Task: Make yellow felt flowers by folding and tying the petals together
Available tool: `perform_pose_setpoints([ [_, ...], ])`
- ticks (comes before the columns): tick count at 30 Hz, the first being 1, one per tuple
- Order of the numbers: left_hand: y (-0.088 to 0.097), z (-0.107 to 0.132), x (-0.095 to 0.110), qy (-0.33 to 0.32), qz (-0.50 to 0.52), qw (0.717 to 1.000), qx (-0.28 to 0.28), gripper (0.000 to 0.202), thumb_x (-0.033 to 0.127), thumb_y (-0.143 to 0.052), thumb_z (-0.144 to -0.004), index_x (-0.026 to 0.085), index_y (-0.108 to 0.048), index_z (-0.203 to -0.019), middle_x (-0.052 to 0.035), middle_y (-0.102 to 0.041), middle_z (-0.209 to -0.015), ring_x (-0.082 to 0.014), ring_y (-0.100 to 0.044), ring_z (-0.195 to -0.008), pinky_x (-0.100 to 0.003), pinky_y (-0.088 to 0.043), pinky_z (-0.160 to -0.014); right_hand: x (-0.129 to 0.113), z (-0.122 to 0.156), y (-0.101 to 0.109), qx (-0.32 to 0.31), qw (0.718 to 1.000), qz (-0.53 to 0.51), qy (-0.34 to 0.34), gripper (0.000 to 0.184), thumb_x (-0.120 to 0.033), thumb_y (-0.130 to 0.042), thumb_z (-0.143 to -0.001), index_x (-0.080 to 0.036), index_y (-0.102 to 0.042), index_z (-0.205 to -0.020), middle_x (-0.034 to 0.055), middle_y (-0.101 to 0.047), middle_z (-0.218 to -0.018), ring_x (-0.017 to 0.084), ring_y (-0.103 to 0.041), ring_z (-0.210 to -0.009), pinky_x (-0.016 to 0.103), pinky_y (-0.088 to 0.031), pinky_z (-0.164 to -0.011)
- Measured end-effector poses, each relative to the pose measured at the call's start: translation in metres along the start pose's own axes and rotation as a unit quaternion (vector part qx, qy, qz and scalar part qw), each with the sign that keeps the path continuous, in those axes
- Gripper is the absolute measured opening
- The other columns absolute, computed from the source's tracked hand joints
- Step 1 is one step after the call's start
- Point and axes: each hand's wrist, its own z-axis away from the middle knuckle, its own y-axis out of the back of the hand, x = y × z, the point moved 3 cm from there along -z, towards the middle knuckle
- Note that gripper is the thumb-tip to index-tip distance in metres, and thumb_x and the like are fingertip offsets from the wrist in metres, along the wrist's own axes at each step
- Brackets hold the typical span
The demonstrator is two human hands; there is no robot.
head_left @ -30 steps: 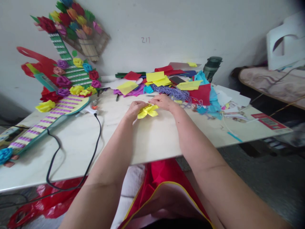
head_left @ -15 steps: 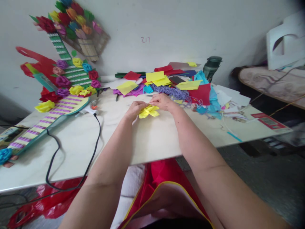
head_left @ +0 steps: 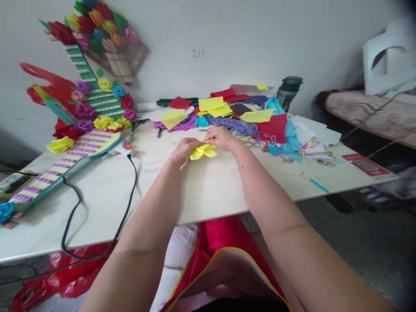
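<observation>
A yellow paper flower point(head_left: 203, 151) with spread petals is held just above the white table point(head_left: 208, 186), at the middle of the view. From its left side, my left hand point(head_left: 187, 148) pinches the flower's edge. My right hand point(head_left: 221, 138) is closed on its far right edge, with the fingertips of both hands almost meeting. Part of the flower is hidden behind the fingers. Just beyond my hands lie a tangle of purple yarn point(head_left: 238, 126) and several yellow paper pieces point(head_left: 211, 104).
A glue gun point(head_left: 121, 149) with a black cord point(head_left: 131, 203) lies at the left, beside a striped board point(head_left: 78, 151) decorated with paper flowers. Coloured paper, blue scraps point(head_left: 292, 138) and a dark bottle point(head_left: 288, 93) stand along the wall. The table's front edge is near my lap.
Both hands stay on the yellow flower in nearly the same place. The flower's petals have shifted very slightly upward.
</observation>
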Motion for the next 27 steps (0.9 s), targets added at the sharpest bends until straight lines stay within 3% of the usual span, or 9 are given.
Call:
perform_pose_setpoints([
  [18, -0.0059, -0.001, 0.0018, 0.042, 0.052, 0.998, 0.005, 0.013, 0.021, -0.065, -0.075, 0.013, -0.06, -0.066, -0.001, -0.058, -0.057, -0.0104, -0.052, -0.049, -0.023, -0.038, -0.052, -0.0036, -0.0006, 0.0003, 0.029, 0.999, 0.019, 0.016, 0.019, -0.016, -0.062, -0.077, -0.019, -0.081, -0.081, 0.0037, -0.074, -0.084, 0.014, -0.064, -0.078, 0.024, -0.044, -0.071],
  [27, -0.0005, -0.0049, -0.0016, 0.056, 0.049, 0.997, 0.015, 0.013, 0.019, -0.062, -0.074, 0.013, -0.06, -0.063, -0.0019, -0.059, -0.059, -0.0118, -0.054, -0.054, -0.025, -0.041, -0.057, -0.0088, -0.0008, 0.0009, 0.02, 0.999, 0.045, 0.016, 0.02, -0.015, -0.061, -0.078, -0.02, -0.081, -0.082, 0.0035, -0.074, -0.084, 0.014, -0.063, -0.078, 0.025, -0.042, -0.071],
])
